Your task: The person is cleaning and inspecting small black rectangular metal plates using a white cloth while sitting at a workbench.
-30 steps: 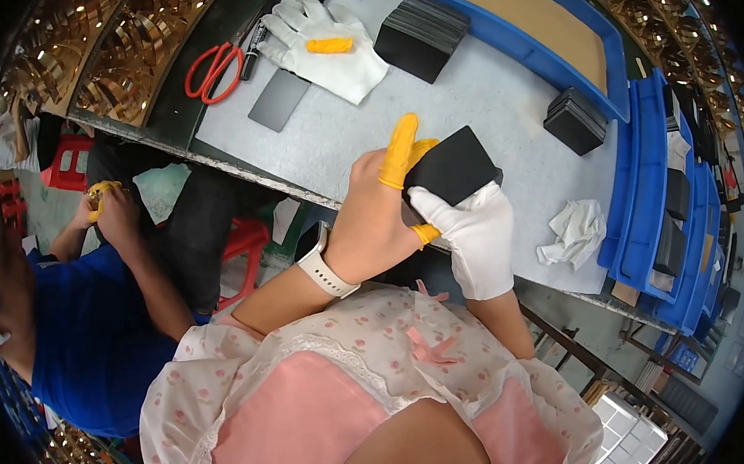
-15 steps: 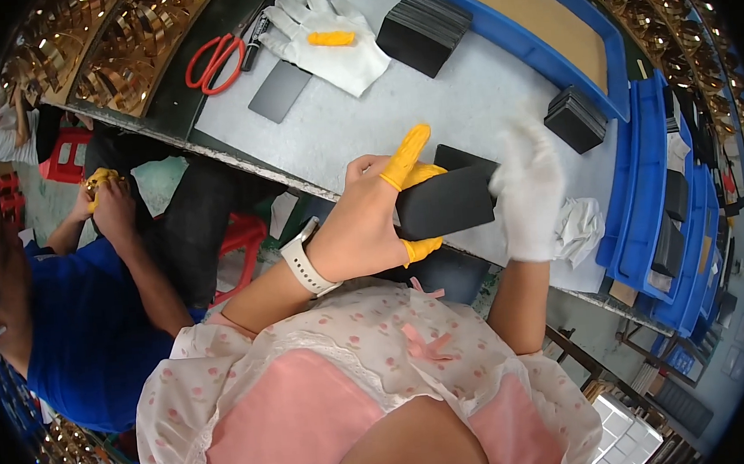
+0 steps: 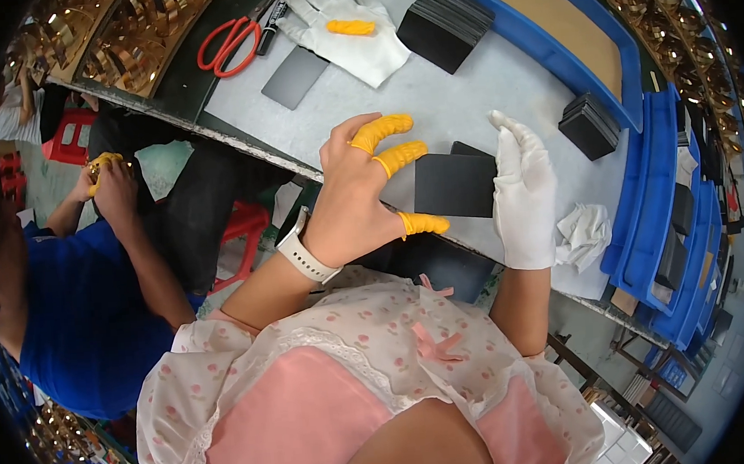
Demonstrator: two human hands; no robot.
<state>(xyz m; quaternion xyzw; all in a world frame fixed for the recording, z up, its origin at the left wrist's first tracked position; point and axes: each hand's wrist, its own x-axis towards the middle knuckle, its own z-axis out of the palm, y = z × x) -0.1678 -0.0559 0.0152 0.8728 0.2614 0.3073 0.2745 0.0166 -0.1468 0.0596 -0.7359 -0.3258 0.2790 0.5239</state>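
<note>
My left hand (image 3: 356,186) wears yellow finger cots on its thumb and two fingers. It spans a thin black rectangular plate (image 3: 457,185), with the thumb along the lower edge and a covered finger at the upper left corner. Another cot-covered finger is raised clear of the plate. My right hand (image 3: 524,191), in a white glove, stands at the plate's right edge with fingers stretched out. Its thumb is hidden. Behind the held plate, a corner of another dark piece (image 3: 470,149) shows; whether it lies on the table cannot be told.
On the table (image 3: 251,107) lie a grey plate (image 3: 295,78), a spare white glove (image 3: 381,56) with a yellow finger cot (image 3: 351,28), red scissors (image 3: 230,47) and a marker (image 3: 270,30). Black plate stacks (image 3: 446,27) (image 3: 589,126) stand near blue trays (image 3: 628,67). A co-worker (image 3: 101,311) sits left.
My right hand has come to rest at the plate's right edge. My left hand's raised finger has swung right, and the plate has turned and shifted slightly up. The view has shifted a little.
</note>
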